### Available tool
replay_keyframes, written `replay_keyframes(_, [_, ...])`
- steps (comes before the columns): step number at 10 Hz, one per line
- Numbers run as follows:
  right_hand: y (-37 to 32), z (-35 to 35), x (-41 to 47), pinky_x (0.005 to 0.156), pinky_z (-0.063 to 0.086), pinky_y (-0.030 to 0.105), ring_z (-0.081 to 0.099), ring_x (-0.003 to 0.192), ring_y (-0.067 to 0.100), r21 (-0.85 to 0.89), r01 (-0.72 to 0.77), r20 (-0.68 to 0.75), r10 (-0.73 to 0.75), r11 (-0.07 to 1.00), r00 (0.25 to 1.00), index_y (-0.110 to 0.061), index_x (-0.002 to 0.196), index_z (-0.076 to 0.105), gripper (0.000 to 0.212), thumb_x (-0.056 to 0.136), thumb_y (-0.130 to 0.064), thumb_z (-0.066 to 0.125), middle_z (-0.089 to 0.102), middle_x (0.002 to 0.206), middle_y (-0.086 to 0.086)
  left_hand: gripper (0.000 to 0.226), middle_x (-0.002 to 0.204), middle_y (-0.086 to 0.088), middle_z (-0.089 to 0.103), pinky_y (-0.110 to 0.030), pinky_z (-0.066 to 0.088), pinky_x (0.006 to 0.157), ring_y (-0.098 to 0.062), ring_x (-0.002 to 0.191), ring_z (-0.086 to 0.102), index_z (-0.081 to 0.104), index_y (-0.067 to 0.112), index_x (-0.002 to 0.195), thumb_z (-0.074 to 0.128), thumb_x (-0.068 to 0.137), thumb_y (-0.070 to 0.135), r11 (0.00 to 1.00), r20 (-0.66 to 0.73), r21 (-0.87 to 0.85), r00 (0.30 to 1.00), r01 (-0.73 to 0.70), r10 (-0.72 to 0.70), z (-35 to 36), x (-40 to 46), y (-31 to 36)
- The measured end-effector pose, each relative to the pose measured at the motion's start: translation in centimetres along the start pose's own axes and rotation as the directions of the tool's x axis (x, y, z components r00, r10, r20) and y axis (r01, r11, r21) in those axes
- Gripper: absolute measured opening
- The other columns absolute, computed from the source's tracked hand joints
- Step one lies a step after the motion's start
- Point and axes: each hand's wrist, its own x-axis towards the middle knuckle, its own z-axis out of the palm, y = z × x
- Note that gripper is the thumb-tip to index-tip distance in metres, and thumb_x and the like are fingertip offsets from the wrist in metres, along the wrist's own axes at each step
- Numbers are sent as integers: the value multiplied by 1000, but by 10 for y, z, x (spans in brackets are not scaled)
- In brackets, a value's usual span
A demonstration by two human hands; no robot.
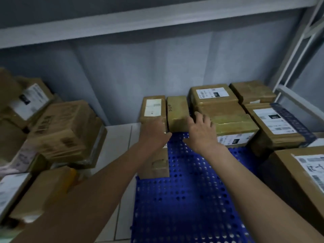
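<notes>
Both hands are at the back row of parcels on the blue perforated mat (pixel 184 190), under the shelf (pixel 157 20). The small plain parcel (pixel 177 109) stands at the back of the mat. It is wedged between the labelled parcel (pixel 152 106) on its left and the taped parcel (pixel 233 123) on its right, and looks to touch both.

Right hand (pixel 201 132): fingers wide and straight, tips at the plain parcel's near right corner, holding nothing.

Left hand (pixel 155 132): palm down over the labelled parcel's near end, thumb toward the gap. It is blurred, so cannot tell if it grips.

Likely risks:
- There is no finger room at the sides, so a pull could drag the neighbours along.
- The glossy wrap may slip under flat fingers.
- A one-corner lift would tip it forward.
- The mat holes could snag an edge if it is slid.
</notes>
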Motion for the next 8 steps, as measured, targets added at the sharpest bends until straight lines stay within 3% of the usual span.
replay_keyframes(2, [-56,-11,-2,112,24,51,17,140,35,53,113,39,-115,992,993,-20,148,21,79,86,-40,64,20,150,12,38,121,-5,60,-25,40,75,-22,105,58,57,14,124,62,87,21,1000,-26,16,999,21,-20,-44,-18,-39])
replay_keyframes(4, [-130,-27,-6,109,26,48,19,139,34,64,244,15,-246,968,969,-20,148,19,76,88,-40,62,21,151,11,57,141,-8,47,-31,36,102,-25,128,45,45,12,137,62,89,36,990,-68,93,992,110,-104,-92,-39,-106])
replay_keyframes(6, [-212,-33,-13,110,24,49,17,140,34,83,377,6,-379,922,925,-22,148,18,79,86,-44,62,17,153,10,39,121,-10,60,-38,44,93,-29,111,56,55,11,124,55,92,34,960,-157,117,959,256,-237,-144,-68,-167])
replay_keyframes(8, [-276,-28,-22,109,25,45,22,136,33,132,449,21,-455,884,890,-21,147,20,74,88,-45,59,24,148,9,36,120,-7,63,-37,46,95,-26,110,57,62,12,120,62,89,30,959,-151,51,951,279,-269,-176,-95,-221])
